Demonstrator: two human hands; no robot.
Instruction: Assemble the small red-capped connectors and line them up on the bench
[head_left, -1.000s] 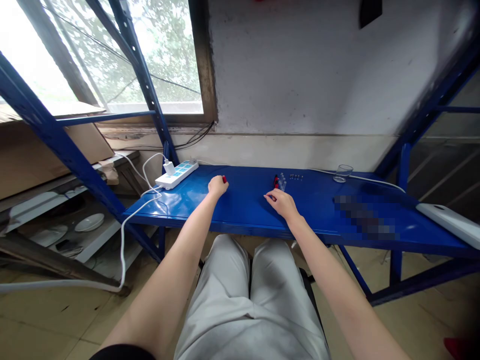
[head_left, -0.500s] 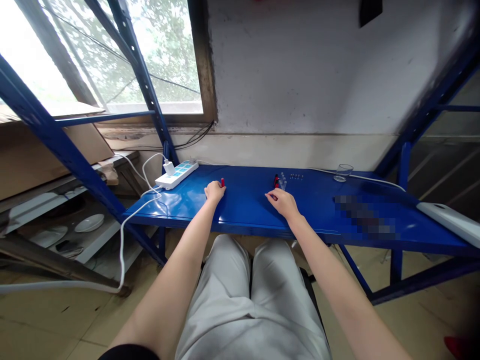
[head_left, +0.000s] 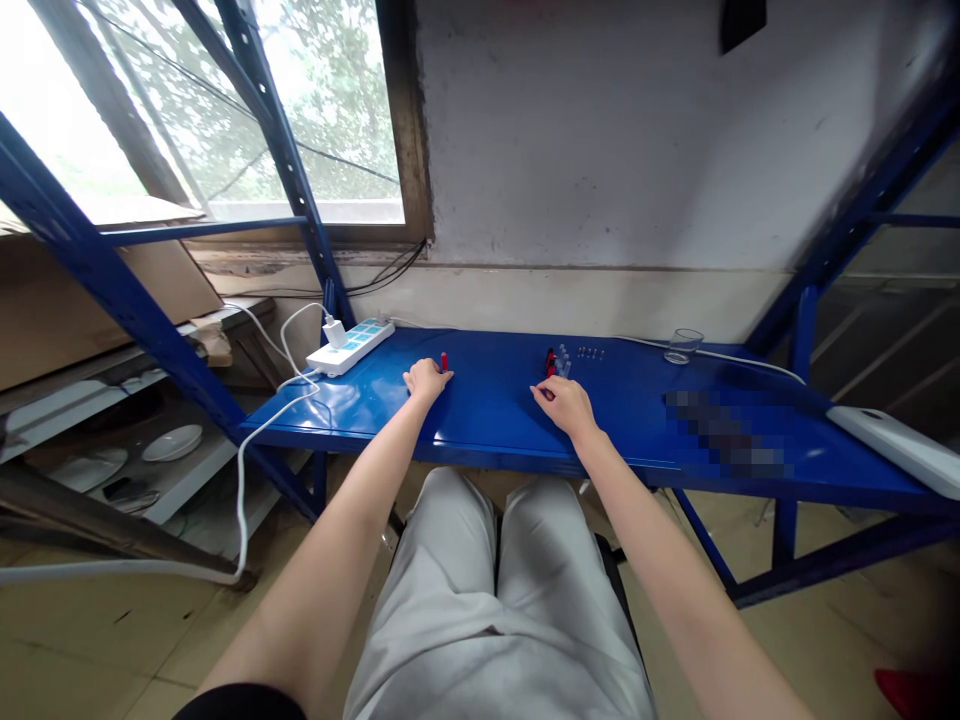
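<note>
My left hand [head_left: 424,381] rests on the blue metal table [head_left: 495,420] with its fingers curled. A small red object [head_left: 444,361] stands upright at its fingertips, apparently pinched there. My right hand [head_left: 568,403] lies flat on the table to the right, fingers stretched out toward the left, holding nothing I can see. Just beyond its fingers stand a small red and black piece [head_left: 551,361] and a few tiny clear vials [head_left: 564,361]. A short row of tiny dark pieces [head_left: 591,352] lies behind them.
A white power strip [head_left: 351,345] with a plugged-in charger and a hanging white cable [head_left: 244,470] sits at the table's back left. A small glass [head_left: 685,345] stands at the back right. A white flat object [head_left: 892,448] lies at the right end. Blue shelf posts flank the table.
My left hand has drawn back a little toward me and left, lowering the red object until it stands on the table. My right hand has barely moved.
</note>
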